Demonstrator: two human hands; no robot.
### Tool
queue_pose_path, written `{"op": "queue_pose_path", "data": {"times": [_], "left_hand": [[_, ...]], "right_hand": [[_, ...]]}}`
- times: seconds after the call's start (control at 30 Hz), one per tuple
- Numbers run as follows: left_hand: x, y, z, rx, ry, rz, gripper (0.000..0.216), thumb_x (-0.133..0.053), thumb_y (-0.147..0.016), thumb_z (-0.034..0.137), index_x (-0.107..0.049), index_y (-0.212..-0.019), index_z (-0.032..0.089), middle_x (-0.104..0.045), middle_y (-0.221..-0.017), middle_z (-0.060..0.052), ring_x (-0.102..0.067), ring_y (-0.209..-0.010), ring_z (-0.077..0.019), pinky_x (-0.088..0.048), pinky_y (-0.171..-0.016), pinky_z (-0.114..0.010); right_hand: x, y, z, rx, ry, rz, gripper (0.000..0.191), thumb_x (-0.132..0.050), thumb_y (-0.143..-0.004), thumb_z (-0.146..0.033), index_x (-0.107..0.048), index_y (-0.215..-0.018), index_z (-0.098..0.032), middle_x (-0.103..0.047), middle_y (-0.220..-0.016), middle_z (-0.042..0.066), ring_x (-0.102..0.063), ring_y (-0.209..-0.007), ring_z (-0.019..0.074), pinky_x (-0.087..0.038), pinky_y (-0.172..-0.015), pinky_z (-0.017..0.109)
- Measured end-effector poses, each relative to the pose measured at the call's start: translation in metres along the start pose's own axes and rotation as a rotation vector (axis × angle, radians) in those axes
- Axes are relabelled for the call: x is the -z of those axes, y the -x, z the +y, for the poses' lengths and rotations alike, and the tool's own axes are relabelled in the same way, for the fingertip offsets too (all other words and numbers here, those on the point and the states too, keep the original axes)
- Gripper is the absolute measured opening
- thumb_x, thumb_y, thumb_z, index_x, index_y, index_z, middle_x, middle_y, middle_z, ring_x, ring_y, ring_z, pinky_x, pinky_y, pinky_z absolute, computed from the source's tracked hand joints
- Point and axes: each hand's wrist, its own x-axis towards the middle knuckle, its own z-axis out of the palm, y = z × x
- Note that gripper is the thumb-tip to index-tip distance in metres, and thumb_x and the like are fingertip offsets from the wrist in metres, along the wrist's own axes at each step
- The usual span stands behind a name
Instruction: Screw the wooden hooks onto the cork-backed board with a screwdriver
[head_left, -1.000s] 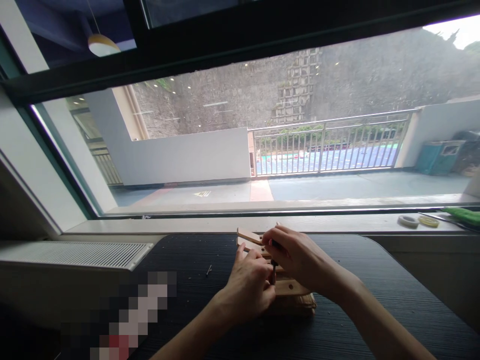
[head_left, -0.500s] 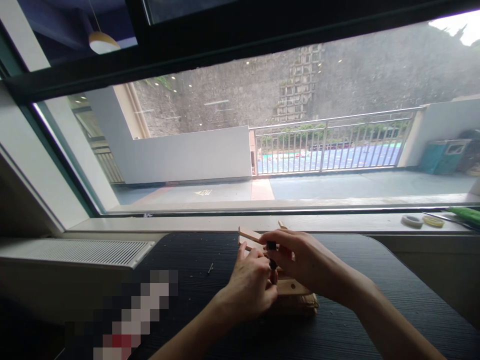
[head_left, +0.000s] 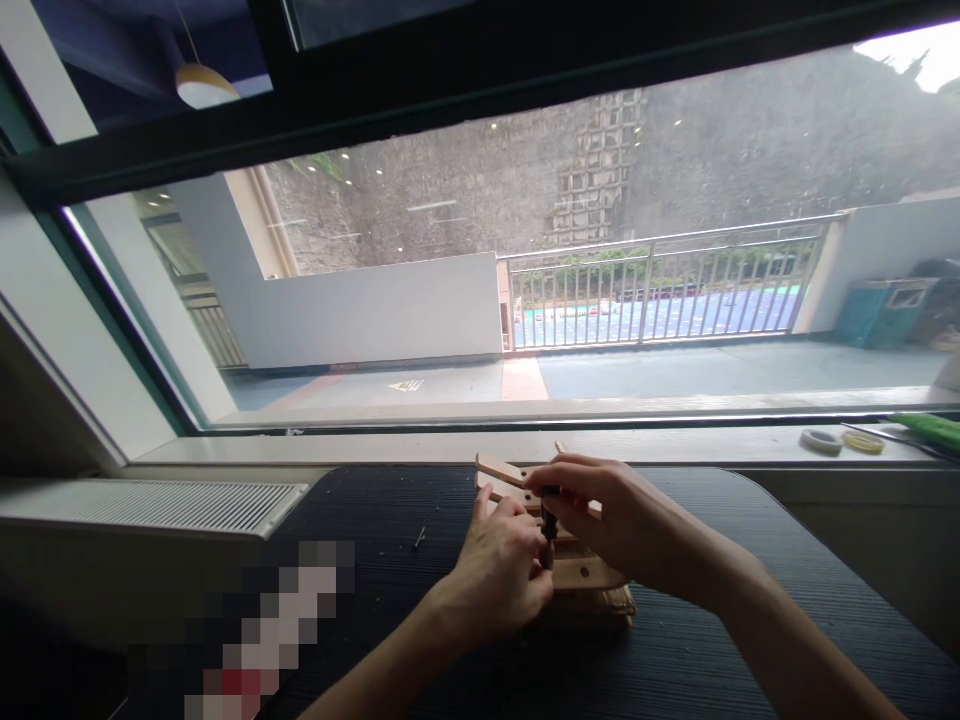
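Observation:
A small wooden piece made of slats (head_left: 585,575), with dark round holes in it, rests on a worn wooden block (head_left: 600,605) on the dark table. My left hand (head_left: 502,565) is closed around its left side, with one finger laid along a slat. From the right, my right hand (head_left: 592,500) pinches the black handle of what looks like a screwdriver (head_left: 551,510). This tool stands nearly upright over the slats, close to my left fingertips. Its tip is hidden, and a bit of red shows between my right fingers.
On the dark table (head_left: 360,600) a small nail or screw (head_left: 418,538) lies left of my hands. Two tape rolls (head_left: 821,441) and a green item (head_left: 930,430) are on the windowsill at right. A white radiator (head_left: 202,503) stands at left; a blurred patch covers the lower left.
My right hand has shifted slightly to the right, and the black handle has turned and tilted a little with it. My left hand stays in the same place on the wood.

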Motion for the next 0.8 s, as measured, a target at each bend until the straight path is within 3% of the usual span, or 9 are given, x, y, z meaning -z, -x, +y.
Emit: {"op": "queue_pose_path", "data": {"times": [0.3,0.43,0.53,0.8], "left_hand": [[-0.002,-0.002,-0.002,-0.010,0.036,0.013,0.010,-0.059,-0.076,0.027,-0.067,-0.072,0.022,-0.065,-0.103,-0.003,-0.049,-0.107,-0.0243,-0.009,-0.107,-0.056],[-0.005,-0.002,-0.001,-0.011,0.047,0.063,0.014,-0.058,-0.072,0.020,-0.067,-0.082,0.024,-0.063,-0.105,-0.003,-0.048,-0.109,-0.0241,-0.009,-0.108,-0.055],[-0.004,-0.002,0.000,-0.026,0.048,0.070,0.023,-0.057,-0.073,0.020,-0.066,-0.093,0.027,-0.064,-0.105,-0.002,-0.047,-0.111,-0.0240,-0.007,-0.109,-0.054],[-0.002,-0.001,-0.001,-0.007,0.048,0.048,0.010,-0.057,-0.074,0.024,-0.067,-0.076,0.023,-0.064,-0.108,-0.003,-0.046,-0.114,-0.0243,-0.007,-0.109,-0.054]], "right_hand": [[-0.008,-0.006,0.003,-0.002,0.018,0.034,0.020,-0.052,-0.084,-0.016,-0.066,-0.096,-0.021,-0.060,-0.085,0.002,-0.051,-0.074,0.0118,-0.039,-0.065,0.022],[-0.014,-0.006,0.006,-0.018,0.036,0.054,0.017,-0.052,-0.084,-0.019,-0.066,-0.094,-0.021,-0.059,-0.085,0.003,-0.051,-0.071,0.0115,-0.039,-0.064,0.023],[-0.013,-0.003,0.006,-0.004,0.006,0.017,0.023,-0.053,-0.083,-0.018,-0.064,-0.103,-0.022,-0.060,-0.089,0.002,-0.051,-0.069,0.0102,-0.040,-0.064,0.022],[-0.004,-0.002,0.001,0.006,-0.065,-0.017,0.025,-0.048,-0.085,-0.013,-0.064,-0.101,-0.023,-0.063,-0.088,-0.001,-0.052,-0.074,0.0093,-0.040,-0.068,0.020]]}}
